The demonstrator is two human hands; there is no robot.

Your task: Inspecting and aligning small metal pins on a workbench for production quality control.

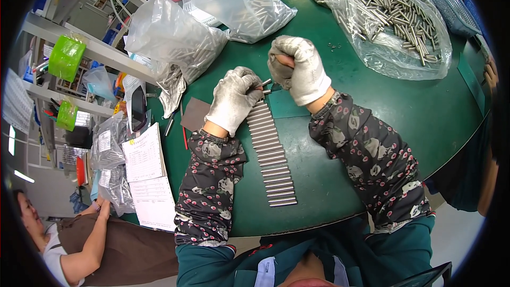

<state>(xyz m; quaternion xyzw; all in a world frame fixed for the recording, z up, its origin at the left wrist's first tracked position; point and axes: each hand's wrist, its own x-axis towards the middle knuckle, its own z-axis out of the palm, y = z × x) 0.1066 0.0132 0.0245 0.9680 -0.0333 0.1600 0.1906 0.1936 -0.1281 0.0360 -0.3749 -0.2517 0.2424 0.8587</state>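
Observation:
A long column of short metal pins [271, 151] lies side by side on the green table, running from its front up to my left hand. My left hand [234, 98], in a whitish glove, is closed at the far end of the column, with a metal pin [266, 82] sticking out by its fingertips. Just to the right, my right hand [300, 69] is curled into a fist in a similar glove with greyed fingers. What it holds, if anything, is hidden. A flat green sheet [289, 104] lies under and beside the right wrist.
At far right, an opened plastic bag [425, 69] spills many loose pins, beside a blue-grey basket [446, 2]. Two filled bags [172, 26] stand far left. Papers [151, 180], a brown square [195, 115] and a red pen [185, 137] lie left. Another person [79, 250] sits at left.

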